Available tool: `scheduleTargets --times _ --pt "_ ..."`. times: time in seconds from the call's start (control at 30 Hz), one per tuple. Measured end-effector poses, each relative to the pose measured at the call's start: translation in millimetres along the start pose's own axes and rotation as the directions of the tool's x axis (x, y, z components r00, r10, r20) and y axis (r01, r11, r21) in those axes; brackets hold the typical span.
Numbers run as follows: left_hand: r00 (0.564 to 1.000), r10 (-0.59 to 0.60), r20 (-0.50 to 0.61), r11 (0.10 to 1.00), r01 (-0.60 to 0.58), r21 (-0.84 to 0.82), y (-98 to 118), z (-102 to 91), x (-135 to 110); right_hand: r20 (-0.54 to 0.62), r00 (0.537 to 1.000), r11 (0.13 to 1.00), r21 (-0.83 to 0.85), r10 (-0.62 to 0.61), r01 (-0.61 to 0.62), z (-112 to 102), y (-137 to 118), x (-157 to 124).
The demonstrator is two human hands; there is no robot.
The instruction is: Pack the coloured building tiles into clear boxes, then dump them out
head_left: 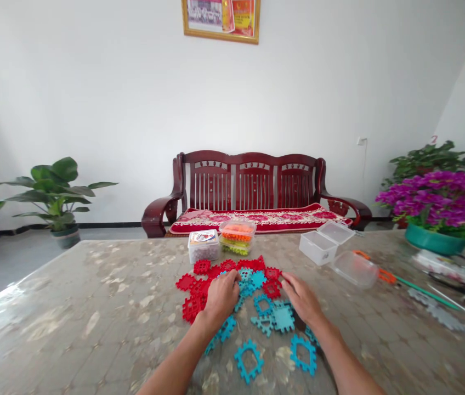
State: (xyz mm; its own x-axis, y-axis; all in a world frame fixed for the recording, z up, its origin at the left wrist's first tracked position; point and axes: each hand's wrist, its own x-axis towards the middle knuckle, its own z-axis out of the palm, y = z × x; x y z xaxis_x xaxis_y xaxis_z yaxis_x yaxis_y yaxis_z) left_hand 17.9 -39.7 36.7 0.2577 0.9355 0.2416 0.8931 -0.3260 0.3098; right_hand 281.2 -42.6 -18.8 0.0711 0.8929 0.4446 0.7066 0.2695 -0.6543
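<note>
Red plastic pieces (193, 307) with toothed edges are heaped on the bench (129, 318), and the heap's right part is mixed with light-blue pieces (258, 280). The left hand (222, 293) is set over the heap, palm down, with its fingers curled narrowly together beside the light-blue pieces; whether anything is gripped cannot be told, as the fingertips are partly hidden. The right hand (301, 296) is placed at the heap's right edge, its fingers fairly straight and kept close together, the tips brought next to the outermost red pieces; whether a piece is held there cannot be told either.

Nearer the wearer than the heap, a pale teal square (283, 318) is overlapped with other toothed pieces, and two blue frames, a left one (239, 360) and a right one (294, 351), are laid flat and well apart from each other. Just behind the heap, a lidded tub (203, 252) is stood beside a clear container (237, 237) filled with orange and lime pieces. Behind and right of the heap, a clear box (317, 253) is seen with its lid swung back.
</note>
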Motion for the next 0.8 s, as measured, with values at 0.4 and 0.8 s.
scheduleTargets --times 0.4,0.8 --pt "1.000 0.008 -0.021 0.994 -0.006 0.109 -27 18.1 -11 0.047 0.995 0.996 -0.009 -0.090 0.091 23 -39 49" --pt "0.996 -0.013 -0.085 0.997 0.019 0.071 -50 17.2 -6 -0.016 0.929 0.866 -0.370 -0.369 0.337 63 -68 148"
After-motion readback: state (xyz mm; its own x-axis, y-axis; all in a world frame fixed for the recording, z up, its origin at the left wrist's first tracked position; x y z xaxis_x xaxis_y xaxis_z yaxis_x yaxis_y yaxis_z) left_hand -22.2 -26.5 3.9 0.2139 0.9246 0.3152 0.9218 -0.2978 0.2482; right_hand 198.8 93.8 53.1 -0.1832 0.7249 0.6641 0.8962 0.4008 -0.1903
